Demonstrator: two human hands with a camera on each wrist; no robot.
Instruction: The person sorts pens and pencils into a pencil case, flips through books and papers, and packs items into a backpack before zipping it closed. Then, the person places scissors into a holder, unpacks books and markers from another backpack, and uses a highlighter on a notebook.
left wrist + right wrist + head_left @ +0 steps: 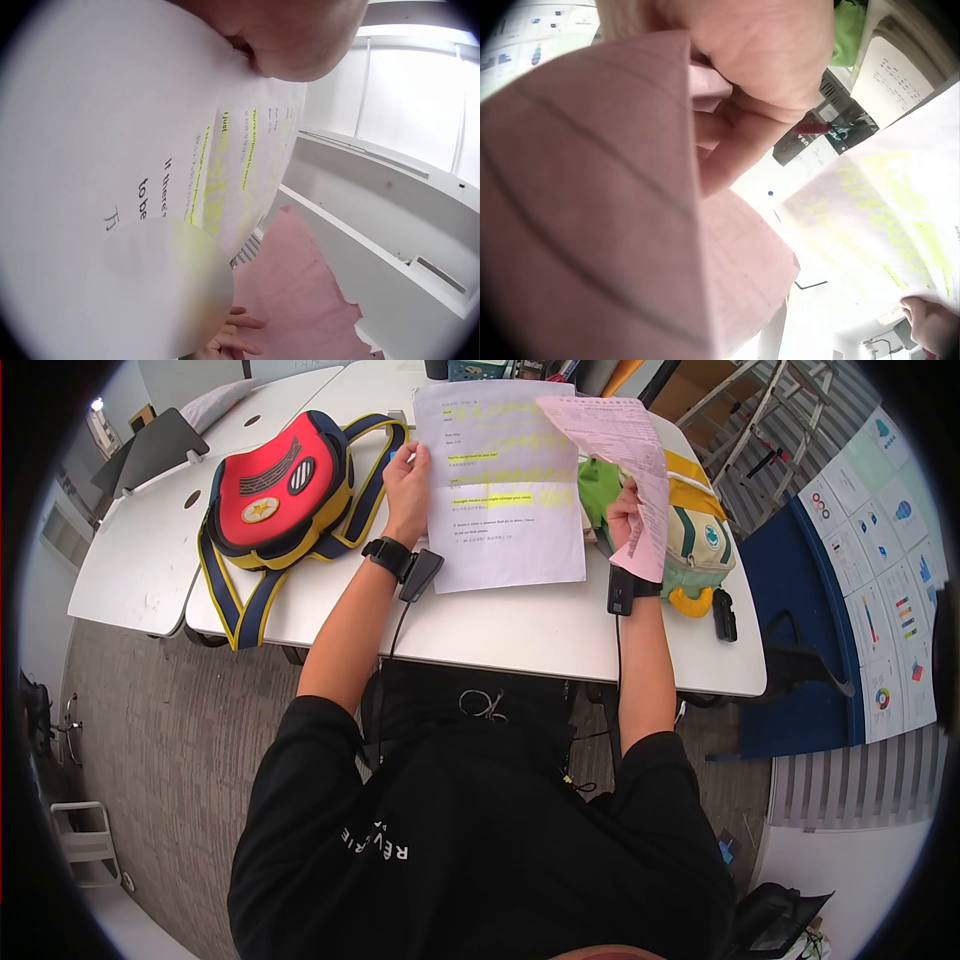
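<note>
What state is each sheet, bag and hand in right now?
Left hand: gripping the white sheet's edge.
Right hand: gripping the pink sheet.
White sheet: held up, creased across, highlighted in yellow.
Pink sheet: held up, bent.
Red bag: on the table, flap down, straps spread.
Green-and-cream bag: on the table, partly hidden; can't tell whether closed.

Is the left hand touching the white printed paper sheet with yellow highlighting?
Touching. The right wrist view shows it: the left hand grips the white sheet, its thumb lying over the paper's edge.
</note>
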